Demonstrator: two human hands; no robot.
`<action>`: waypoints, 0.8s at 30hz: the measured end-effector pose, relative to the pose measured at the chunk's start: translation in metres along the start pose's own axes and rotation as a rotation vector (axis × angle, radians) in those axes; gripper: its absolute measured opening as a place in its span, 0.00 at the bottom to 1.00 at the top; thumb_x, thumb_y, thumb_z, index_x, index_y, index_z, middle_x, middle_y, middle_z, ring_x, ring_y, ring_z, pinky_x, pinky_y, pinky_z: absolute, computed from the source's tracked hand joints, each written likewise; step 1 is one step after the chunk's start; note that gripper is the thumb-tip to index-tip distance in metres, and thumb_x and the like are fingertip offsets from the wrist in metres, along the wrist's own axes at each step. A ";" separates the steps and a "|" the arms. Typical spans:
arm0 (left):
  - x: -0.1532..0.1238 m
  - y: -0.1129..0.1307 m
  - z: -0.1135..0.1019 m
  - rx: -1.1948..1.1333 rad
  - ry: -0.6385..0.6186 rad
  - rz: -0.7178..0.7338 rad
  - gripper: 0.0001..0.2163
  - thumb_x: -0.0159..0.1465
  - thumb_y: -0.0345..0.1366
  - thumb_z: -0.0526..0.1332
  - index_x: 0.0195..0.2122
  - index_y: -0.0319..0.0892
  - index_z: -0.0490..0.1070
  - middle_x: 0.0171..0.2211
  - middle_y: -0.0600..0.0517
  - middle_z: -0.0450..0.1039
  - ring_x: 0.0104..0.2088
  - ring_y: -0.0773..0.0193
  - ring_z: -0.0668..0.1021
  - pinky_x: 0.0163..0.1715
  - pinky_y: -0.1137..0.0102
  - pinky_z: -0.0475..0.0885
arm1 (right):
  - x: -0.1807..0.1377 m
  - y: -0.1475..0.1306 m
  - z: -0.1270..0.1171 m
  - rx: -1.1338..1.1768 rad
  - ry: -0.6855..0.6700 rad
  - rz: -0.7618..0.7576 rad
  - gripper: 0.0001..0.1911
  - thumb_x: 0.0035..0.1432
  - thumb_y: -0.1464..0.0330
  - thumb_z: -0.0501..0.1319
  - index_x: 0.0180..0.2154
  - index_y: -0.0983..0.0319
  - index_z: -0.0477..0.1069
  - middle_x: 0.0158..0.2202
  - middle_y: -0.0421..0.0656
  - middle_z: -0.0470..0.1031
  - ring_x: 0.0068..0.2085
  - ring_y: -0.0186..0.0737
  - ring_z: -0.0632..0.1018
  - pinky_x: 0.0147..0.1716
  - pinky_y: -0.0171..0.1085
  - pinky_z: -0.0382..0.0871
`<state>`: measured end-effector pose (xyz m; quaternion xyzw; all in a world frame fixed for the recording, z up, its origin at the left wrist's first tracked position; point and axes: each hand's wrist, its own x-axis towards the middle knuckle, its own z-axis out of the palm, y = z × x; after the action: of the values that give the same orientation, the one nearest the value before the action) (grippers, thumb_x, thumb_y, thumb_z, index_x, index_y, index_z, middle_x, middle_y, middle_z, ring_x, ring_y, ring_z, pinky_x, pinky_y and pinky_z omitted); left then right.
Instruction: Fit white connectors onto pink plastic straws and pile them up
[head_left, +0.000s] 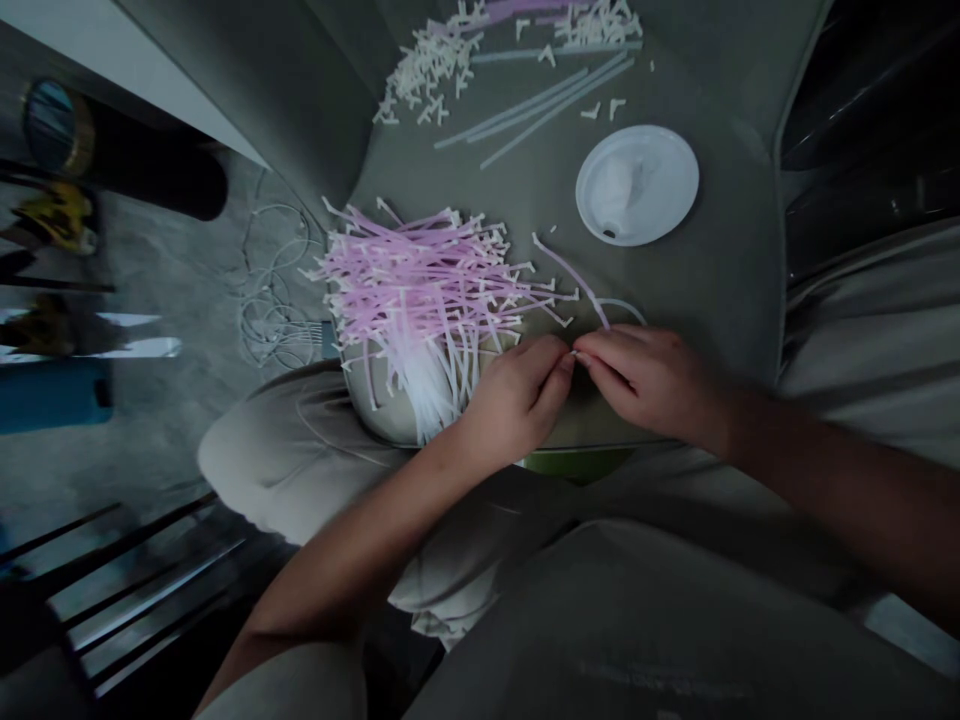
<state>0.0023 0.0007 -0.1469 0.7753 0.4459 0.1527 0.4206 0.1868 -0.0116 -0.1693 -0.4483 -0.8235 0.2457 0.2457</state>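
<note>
Thin pink plastic tubes — a tangled heap at ten o'clock from the hands, on a grey-green cloth. Left hand and right hand close together, fingertips pinching a tiny white piece — white plastic lid at one o'clock.

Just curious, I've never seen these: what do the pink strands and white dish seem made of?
The pink strands look like thin, smooth plastic: they seem translucent and curve easily. The white dish looks like moulded plastic, going by its thin, even rim, though it could be something else.
</note>
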 end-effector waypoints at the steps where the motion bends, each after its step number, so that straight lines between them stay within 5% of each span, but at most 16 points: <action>1: 0.000 0.000 0.000 0.008 -0.005 -0.001 0.12 0.70 0.34 0.48 0.28 0.42 0.59 0.24 0.55 0.60 0.26 0.69 0.65 0.27 0.70 0.59 | 0.000 0.000 0.000 0.001 -0.003 -0.002 0.11 0.65 0.73 0.51 0.35 0.63 0.71 0.32 0.44 0.77 0.34 0.37 0.76 0.35 0.35 0.66; 24: 0.000 0.006 -0.021 0.095 -0.266 0.030 0.11 0.69 0.32 0.49 0.29 0.41 0.63 0.28 0.53 0.65 0.28 0.68 0.67 0.29 0.70 0.61 | -0.007 0.002 0.003 -0.230 -0.066 -0.183 0.12 0.65 0.73 0.52 0.32 0.63 0.71 0.27 0.42 0.73 0.29 0.38 0.70 0.32 0.38 0.61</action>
<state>-0.0074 0.0102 -0.1296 0.8144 0.3812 0.0338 0.4362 0.1893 -0.0176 -0.1744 -0.3884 -0.8913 0.1409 0.1869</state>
